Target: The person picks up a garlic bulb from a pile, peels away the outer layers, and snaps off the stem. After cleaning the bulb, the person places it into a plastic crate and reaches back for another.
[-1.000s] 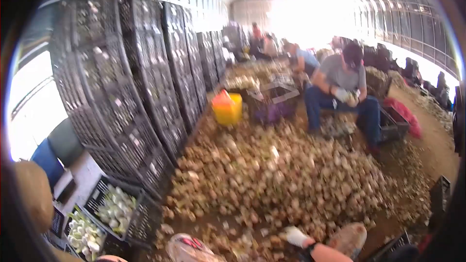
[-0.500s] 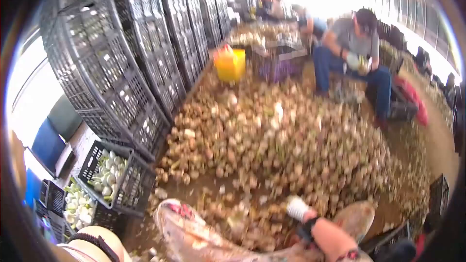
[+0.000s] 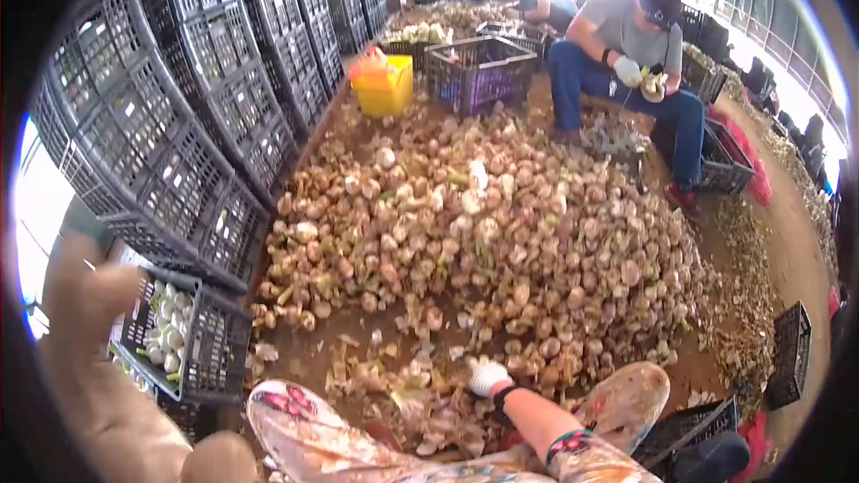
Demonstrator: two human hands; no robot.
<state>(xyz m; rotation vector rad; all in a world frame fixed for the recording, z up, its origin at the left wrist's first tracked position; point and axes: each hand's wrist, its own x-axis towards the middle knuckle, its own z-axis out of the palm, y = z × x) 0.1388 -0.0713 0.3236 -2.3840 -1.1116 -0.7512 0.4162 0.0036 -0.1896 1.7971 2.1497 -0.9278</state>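
My right hand (image 3: 489,377), in a white glove with a dark band at the wrist, reaches down to the near edge of a large heap of brownish, garlic-like bulbs (image 3: 501,250). It touches or nearly touches the loose skins (image 3: 416,398) there; its fingers are too small and covered to read. Very close to the camera at the left, a blurred beige shape (image 3: 98,349) appears to be my left hand. Its fingers are smeared, and what it holds, if anything, cannot be made out. Behind it stands a black crate (image 3: 215,344) of cleaned white bulbs (image 3: 168,326).
Tall stacks of black crates (image 3: 152,116) line the left side. Beyond the heap are a yellow bucket (image 3: 385,94) and a black crate (image 3: 479,76). A seated person (image 3: 617,63) in white gloves handles a bulb. My patterned trouser legs (image 3: 340,434) flank the near scraps.
The view has shifted, moving the surroundings left and upward. My right hand has moved left along the heap's near edge. The blurred beige shape has come up at the left, partly covering the crate.
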